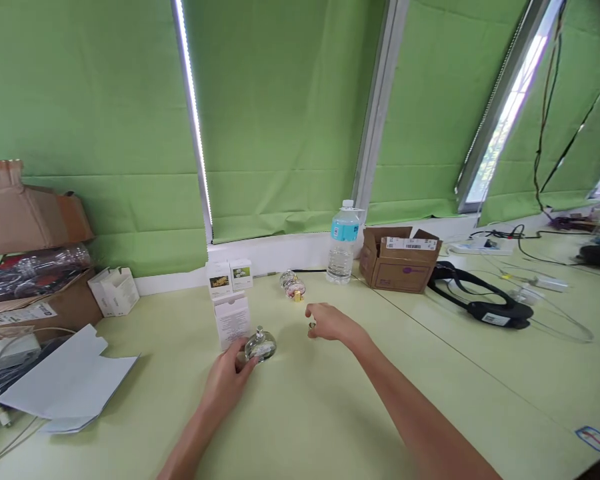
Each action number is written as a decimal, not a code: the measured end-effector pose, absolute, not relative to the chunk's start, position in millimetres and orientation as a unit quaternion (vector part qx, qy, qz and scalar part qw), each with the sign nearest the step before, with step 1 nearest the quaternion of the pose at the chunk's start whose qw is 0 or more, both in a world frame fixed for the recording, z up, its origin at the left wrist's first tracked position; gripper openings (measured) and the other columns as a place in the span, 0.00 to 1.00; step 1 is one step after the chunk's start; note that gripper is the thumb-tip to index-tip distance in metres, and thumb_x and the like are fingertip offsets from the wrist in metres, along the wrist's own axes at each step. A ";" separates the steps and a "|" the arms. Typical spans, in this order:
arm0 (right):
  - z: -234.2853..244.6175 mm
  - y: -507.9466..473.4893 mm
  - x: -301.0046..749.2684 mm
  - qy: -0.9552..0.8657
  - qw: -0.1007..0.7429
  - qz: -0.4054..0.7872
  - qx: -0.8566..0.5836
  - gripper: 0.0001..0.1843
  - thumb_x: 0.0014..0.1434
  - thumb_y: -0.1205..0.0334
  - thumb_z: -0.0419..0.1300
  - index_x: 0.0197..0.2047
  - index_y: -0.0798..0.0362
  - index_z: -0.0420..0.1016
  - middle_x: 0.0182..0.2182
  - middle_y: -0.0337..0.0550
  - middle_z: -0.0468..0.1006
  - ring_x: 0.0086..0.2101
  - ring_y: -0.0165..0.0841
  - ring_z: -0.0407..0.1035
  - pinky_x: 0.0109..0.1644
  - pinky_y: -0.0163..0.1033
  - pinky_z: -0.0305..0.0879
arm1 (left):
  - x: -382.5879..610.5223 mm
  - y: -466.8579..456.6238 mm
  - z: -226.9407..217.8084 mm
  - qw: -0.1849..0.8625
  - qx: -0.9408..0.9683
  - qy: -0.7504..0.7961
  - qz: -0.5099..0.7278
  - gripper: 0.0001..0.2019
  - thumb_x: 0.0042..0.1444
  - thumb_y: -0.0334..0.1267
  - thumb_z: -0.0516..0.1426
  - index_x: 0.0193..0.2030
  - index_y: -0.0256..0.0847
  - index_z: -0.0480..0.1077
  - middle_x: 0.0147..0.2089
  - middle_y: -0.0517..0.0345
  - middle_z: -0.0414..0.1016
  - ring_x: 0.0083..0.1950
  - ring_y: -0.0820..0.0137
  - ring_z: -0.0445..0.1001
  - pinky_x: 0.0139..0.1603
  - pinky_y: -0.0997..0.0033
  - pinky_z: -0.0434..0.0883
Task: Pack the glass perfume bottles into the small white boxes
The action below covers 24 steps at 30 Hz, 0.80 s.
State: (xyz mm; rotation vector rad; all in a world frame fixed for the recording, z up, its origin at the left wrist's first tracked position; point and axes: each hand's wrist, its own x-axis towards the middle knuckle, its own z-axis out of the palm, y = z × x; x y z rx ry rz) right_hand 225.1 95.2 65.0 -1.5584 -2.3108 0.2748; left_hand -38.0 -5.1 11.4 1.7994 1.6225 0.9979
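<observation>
A round, clear glass perfume bottle (261, 347) stands upright on the table, its narrow neck and nozzle bare. My left hand (230, 375) grips it from the left, thumb at the front and fingers behind. To the right of the bottle, my right hand (334, 324) hovers above the table, its fingers closed on a small gold-toned cap (311, 326), mostly hidden by them. Just behind the bottle stands a white printed carton (231, 320). Further back, other small glass bottles (293, 285) sit together, one with a gold cap.
Two small picture boxes (230, 277) stand near the wall. A water bottle (343, 243) and an open cardboard box (399, 260) are at the back right, beside a black headset-like device (485, 303). Folded white card (70, 383), a white box (114, 292) and stacked cartons (35, 217) occupy the left.
</observation>
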 end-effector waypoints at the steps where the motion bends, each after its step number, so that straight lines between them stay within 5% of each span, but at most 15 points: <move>1: 61.6 96.2 225.7 -0.812 0.167 0.099 -0.551 0.15 0.40 0.71 0.67 0.35 0.54 0.76 0.32 0.46 0.77 0.31 0.36 0.71 0.27 0.32 0.56 | -37.7 -5.6 12.0 0.257 0.663 0.598 0.369 0.19 0.55 0.50 0.52 0.49 0.42 0.69 0.22 0.64 0.64 0.24 0.71 0.61 0.28 0.74 0.56; 7: 73.0 95.2 204.8 -0.833 0.205 0.133 -0.496 0.05 0.51 0.69 0.61 0.33 0.54 0.76 0.29 0.43 0.78 0.31 0.33 0.71 0.31 0.34 0.62 | -36.0 -8.4 18.3 0.258 0.658 0.604 0.369 0.19 0.55 0.50 0.53 0.49 0.42 0.69 0.21 0.65 0.62 0.23 0.72 0.60 0.27 0.74 0.55; 14: 91.5 61.9 155.3 -0.824 0.396 0.219 -0.340 0.13 0.59 0.60 0.58 0.47 0.53 0.71 0.37 0.43 0.79 0.35 0.31 0.72 0.40 0.36 0.68 | -34.8 -8.0 17.6 0.263 0.653 0.602 0.376 0.17 0.54 0.46 0.54 0.48 0.41 0.69 0.20 0.67 0.58 0.23 0.73 0.59 0.27 0.75 0.55; 24: 82.2 45.6 139.2 -0.872 0.341 0.146 -0.320 0.09 0.61 0.62 0.56 0.43 0.51 0.76 0.39 0.44 0.78 0.38 0.34 0.71 0.42 0.37 0.66 | -35.7 -8.8 19.1 0.266 0.652 0.609 0.364 0.18 0.55 0.46 0.53 0.50 0.42 0.68 0.23 0.65 0.63 0.23 0.73 0.59 0.28 0.74 0.56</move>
